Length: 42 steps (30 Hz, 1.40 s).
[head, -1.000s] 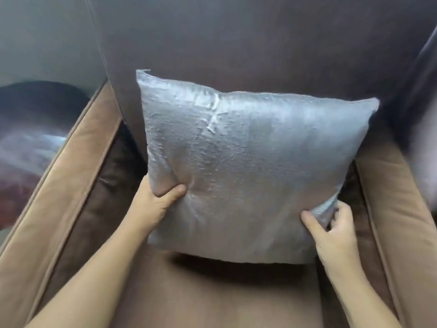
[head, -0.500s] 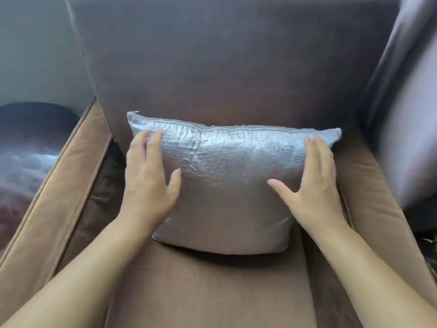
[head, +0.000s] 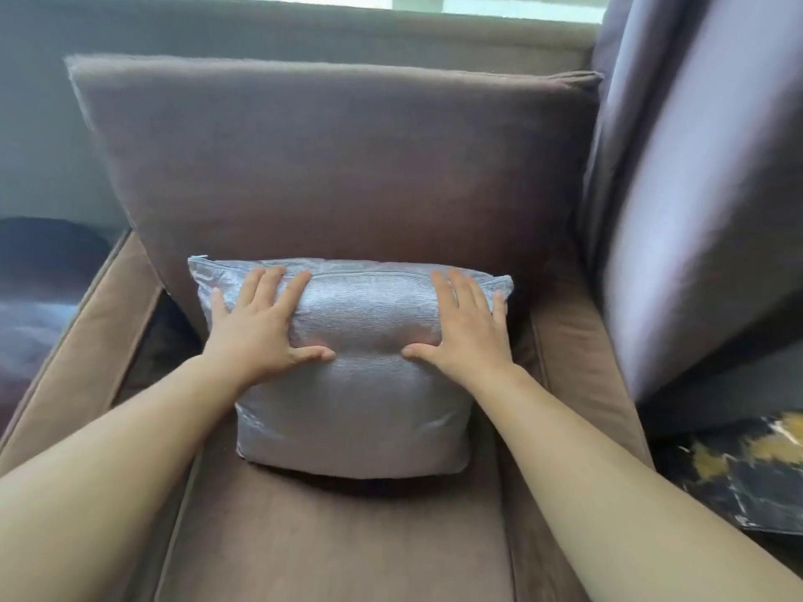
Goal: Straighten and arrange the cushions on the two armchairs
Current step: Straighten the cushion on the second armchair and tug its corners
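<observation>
Armchair holds silver cushion upright against back cushion, centred on seat; left hand and right hand lie flat, open-palmed on its face, clasping nothing: press evenly, square the top edge.

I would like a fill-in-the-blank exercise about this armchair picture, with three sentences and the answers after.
1. Both hands lie flat on the ____ cushion.
2. The cushion stands on the seat and leans against the brown ____ cushion of the armchair.
3. The left hand and the right hand have their fingers spread, so neither one ____ the cushion.

Missing words: silver; back; grips
</observation>
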### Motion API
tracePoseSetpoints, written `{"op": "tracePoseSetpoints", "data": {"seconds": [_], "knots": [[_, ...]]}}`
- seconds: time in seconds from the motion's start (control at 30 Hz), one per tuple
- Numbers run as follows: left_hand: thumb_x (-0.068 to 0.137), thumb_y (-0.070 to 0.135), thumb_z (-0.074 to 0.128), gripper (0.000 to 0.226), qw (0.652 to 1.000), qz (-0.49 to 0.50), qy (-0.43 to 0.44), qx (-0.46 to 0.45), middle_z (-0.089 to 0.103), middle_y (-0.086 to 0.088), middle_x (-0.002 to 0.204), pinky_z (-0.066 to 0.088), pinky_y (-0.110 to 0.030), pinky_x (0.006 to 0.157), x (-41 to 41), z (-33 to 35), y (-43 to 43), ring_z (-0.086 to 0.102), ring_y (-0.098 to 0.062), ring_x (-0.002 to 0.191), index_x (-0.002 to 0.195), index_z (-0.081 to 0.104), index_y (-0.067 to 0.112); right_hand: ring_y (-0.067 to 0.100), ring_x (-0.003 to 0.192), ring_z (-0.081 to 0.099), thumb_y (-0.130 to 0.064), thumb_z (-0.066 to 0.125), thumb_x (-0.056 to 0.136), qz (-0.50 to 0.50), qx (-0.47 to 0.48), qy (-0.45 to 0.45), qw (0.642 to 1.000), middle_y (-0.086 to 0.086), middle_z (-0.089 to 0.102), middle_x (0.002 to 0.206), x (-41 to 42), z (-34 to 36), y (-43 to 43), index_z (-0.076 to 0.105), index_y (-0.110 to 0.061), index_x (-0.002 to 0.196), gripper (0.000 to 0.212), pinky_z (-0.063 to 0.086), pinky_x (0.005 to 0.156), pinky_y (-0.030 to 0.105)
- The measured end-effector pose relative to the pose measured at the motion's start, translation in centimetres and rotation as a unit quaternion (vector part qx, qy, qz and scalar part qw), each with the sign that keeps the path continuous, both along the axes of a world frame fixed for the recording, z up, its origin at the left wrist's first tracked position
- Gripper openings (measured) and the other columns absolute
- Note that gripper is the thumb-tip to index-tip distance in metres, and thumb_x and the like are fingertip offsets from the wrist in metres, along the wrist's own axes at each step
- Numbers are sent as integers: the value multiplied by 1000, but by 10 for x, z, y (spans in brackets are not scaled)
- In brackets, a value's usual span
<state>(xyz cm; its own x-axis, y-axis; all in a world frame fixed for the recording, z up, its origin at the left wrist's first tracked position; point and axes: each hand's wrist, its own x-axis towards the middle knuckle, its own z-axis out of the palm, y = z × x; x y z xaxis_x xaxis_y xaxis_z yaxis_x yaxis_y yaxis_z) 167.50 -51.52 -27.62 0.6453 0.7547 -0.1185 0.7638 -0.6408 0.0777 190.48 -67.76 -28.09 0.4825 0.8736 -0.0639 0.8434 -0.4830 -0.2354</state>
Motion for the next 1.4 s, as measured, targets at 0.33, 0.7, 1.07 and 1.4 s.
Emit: {"op": "tracePoseSetpoints", "data": {"seconds": [0.33,0.7,1.07,1.4], "knots": [[63,87,56,112,999,16,-15,-39,12,-1,164,5,-71,115,7,-5,4,1,-25,154,153,7,41,20,154,10,-71,73,68,-24,-8,27,999,-1,17,166,1,-7,10,11,-28,157,117,3,122,54],[64,89,51,111,996,-43,-70,-32,19,-8,160,3,-74,112,-3,-29,14,8,-32,151,153,15,34,22,153,14,-72,71,66,-28,-6,2,1000,0,20,164,-2,-20,5,11,-27,156,117,5,122,55],[72,93,31,92,991,-30,-134,-3,56,-9,109,41,-55,98,-42,-5,73,53,-35,107,119,56,18,23,154,7,-74,56,77,23,-50,-23,998,2,17,165,-15,25,4,12,-21,158,107,4,123,57],[74,87,22,92,999,-21,-27,26,52,-17,106,40,-53,87,-30,-14,81,51,-37,101,115,51,9,22,154,11,-72,63,76,-27,-73,-38,996,-1,22,164,15,16,-4,18,-21,156,105,3,122,59]]}}
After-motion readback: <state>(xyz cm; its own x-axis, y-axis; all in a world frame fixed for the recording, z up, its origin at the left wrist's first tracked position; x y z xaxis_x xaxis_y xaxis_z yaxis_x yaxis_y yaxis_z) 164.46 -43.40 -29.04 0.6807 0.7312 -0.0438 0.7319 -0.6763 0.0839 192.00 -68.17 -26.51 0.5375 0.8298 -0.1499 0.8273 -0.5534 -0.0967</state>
